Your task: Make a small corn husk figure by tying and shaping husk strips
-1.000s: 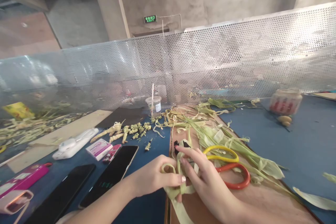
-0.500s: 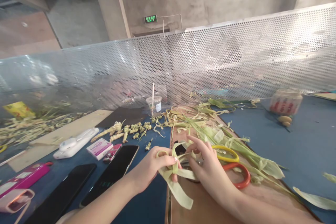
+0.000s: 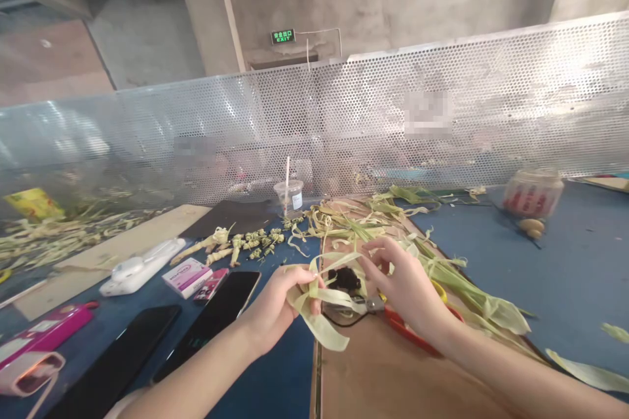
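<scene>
My left hand [image 3: 287, 301] is closed on a small knot of pale green corn husk strips [image 3: 322, 327], pinched between thumb and fingers. Wide ends of husk hang down and to the right of it. From the knot a narrow strip stretches up to the fingertips of my right hand [image 3: 400, 278], which are closed on its end. Beneath and between the hands lie a dark clump [image 3: 345, 278] and scissors with red handles [image 3: 410, 330], partly covered by my right hand. Yellow handles [image 3: 439, 291] show behind that hand.
Loose husks [image 3: 491, 304] spread along the brown board [image 3: 373, 373]. Knotted husk pieces [image 3: 236, 245], a plastic cup with a straw [image 3: 289, 196], a small box [image 3: 187, 278] and phones [image 3: 211, 317] lie to the left. A jar [image 3: 533, 193] stands right; a perforated metal screen [image 3: 393, 124] runs behind.
My right hand has moved slightly up and right, drawing the narrow strip out from the knot. My left hand has shifted a little left and up, still gripping the husk.
</scene>
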`<state>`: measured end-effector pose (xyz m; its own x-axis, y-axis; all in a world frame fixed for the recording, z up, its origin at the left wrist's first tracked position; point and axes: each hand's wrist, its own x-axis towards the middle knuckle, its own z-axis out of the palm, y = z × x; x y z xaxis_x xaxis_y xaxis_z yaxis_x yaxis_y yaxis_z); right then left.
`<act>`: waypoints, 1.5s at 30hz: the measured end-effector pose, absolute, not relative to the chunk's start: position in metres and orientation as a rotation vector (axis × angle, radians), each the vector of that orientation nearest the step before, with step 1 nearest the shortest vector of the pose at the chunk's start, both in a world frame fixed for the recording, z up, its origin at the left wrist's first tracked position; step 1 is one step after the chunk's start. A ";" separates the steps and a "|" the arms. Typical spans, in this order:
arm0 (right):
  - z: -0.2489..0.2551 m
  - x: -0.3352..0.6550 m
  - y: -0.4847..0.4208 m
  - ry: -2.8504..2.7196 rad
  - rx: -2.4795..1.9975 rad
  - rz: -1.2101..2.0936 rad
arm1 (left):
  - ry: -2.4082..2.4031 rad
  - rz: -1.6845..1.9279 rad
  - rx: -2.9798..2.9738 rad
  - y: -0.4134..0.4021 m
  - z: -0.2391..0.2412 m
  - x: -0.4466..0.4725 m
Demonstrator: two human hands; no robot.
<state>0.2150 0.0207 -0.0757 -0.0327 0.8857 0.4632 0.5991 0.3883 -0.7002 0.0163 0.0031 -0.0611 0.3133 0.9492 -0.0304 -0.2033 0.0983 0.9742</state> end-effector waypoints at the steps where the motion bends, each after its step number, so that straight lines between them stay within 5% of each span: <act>1: -0.075 0.216 0.022 -1.733 -1.306 0.393 | 0.853 1.049 1.109 0.004 -0.062 0.016; 12: -0.076 0.225 0.032 -1.664 -1.200 0.161 | 0.984 0.946 1.078 0.008 -0.065 0.017; 45: -0.076 0.212 -0.008 -2.131 -0.520 0.126 | 0.813 0.752 0.902 0.007 -0.066 0.021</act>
